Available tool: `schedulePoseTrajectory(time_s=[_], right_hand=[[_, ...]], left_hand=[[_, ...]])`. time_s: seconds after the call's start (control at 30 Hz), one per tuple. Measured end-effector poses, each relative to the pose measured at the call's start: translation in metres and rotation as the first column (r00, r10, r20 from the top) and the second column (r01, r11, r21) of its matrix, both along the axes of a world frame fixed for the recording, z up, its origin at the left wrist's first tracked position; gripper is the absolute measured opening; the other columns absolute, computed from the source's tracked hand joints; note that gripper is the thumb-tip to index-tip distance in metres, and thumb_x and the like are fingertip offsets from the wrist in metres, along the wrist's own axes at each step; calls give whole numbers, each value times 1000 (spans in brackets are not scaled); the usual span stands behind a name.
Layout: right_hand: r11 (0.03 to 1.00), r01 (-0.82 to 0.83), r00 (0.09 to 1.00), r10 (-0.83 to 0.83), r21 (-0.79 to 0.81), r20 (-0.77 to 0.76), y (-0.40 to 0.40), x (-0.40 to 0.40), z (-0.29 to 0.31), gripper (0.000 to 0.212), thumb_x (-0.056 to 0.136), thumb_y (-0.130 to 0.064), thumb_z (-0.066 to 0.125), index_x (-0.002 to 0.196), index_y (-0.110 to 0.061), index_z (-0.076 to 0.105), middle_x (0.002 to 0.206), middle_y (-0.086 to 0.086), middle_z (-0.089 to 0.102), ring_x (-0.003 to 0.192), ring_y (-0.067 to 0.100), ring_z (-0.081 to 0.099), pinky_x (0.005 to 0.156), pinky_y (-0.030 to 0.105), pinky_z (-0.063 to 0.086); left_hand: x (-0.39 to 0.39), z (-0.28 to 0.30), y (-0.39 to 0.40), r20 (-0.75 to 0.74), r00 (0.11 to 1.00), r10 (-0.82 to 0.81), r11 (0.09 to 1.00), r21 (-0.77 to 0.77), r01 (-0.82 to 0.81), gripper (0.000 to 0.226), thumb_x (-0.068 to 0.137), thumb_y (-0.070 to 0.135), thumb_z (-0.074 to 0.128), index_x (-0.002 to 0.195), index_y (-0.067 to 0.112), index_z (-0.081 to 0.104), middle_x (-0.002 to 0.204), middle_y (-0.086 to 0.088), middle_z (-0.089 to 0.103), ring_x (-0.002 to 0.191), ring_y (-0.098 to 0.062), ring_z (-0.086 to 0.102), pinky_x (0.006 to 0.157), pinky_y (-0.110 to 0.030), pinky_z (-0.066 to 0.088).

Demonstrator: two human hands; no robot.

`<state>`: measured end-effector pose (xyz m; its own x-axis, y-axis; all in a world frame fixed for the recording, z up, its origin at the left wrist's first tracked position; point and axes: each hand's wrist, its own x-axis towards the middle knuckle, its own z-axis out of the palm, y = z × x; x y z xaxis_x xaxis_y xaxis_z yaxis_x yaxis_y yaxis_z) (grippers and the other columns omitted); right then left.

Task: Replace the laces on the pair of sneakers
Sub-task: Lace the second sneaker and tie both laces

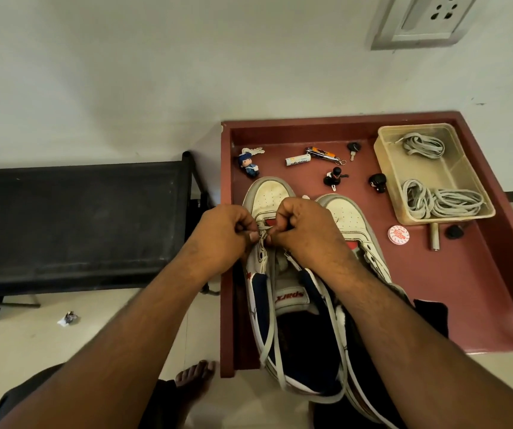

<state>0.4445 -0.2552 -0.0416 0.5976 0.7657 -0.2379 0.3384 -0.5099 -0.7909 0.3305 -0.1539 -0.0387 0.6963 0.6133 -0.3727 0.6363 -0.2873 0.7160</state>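
Lace [263, 235], soft and limp, is being pinched between left hand [224, 235] and right hand [303, 232], above the sneaker [269, 201]; gripping near its tip seems best.

I see a matt maroon surface [465, 305] that looks painted. The sneakers [272, 199] have scuffed, perforated white leather-like toes. The laces [444, 202] look like flat woven cloth, in a cloudy translucent plastic tub [386, 168]. A cylinder [433, 239] near it shines like metal.
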Motion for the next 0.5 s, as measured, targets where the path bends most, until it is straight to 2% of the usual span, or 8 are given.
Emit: schedulePoseTrajectory(time_s=[0.07,0.13,0.17,0.23,0.3,0.4,0.47,0.5], right_hand=[[998,-53,999,53,-33,1,-1,2,3,29,75,-4,77,66,-16,52,61,-10,51,59,4,51,52,8,39],[994,-94,995,93,-59,-29,-3,3,4,22,77,-8,77,73,-12,56,74,-5,63,71,10,61,60,15,46],[991,-109,993,106,-72,-46,-3,4,5,21,77,-10,78,76,-11,57,80,-1,66,76,13,63,64,19,48],[986,-141,988,133,-89,-84,-3,6,7,21,78,-15,78,77,-11,58,81,-1,66,77,12,62,67,24,49],[980,-168,979,152,-108,-137,-2,7,10,21,79,-14,78,76,-14,57,72,-3,62,67,10,57,64,24,48],[982,-164,958,134,-98,-254,-2,10,15,21,80,-5,76,76,-15,58,63,1,59,59,12,56,61,26,48],[989,-130,926,96,-68,-364,-4,13,19,19,81,-1,72,80,-14,59,66,3,66,60,11,63,62,24,50],[991,-119,897,82,-57,-434,-4,14,22,17,83,0,70,83,-13,58,70,5,68,60,9,64,59,22,49]], left_hand=[[-3,2,6,-9,999,31,996,81,-30,10,95,12,60,89,19,62,84,5,61,73,-7,58,58,-15,41],[-13,7,26,49,973,225,966,122,-229,11,97,14,56,91,21,60,88,2,59,75,-11,56,58,-22,41],[-19,9,40,108,920,377,917,98,-387,14,98,13,55,89,23,59,88,0,59,71,-12,55,55,-24,41],[-32,14,62,181,725,665,742,-49,-668,18,98,11,53,85,24,58,89,-4,60,62,-14,52,48,-26,39],[-36,10,66,140,629,765,644,-133,-753,14,99,11,52,92,21,59,95,-6,60,60,-14,54,46,-26,39],[-26,5,54,215,723,656,737,25,-676,15,98,9,51,102,23,50,113,-5,55,69,-21,64,45,-24,45],[-17,9,40,296,846,443,871,81,-484,24,96,3,52,106,25,48,118,1,54,74,-23,67,52,-26,52],[-12,13,32,298,896,328,937,13,-348,23,96,3,54,108,23,51,116,2,58,70,-20,68,52,-27,54]])
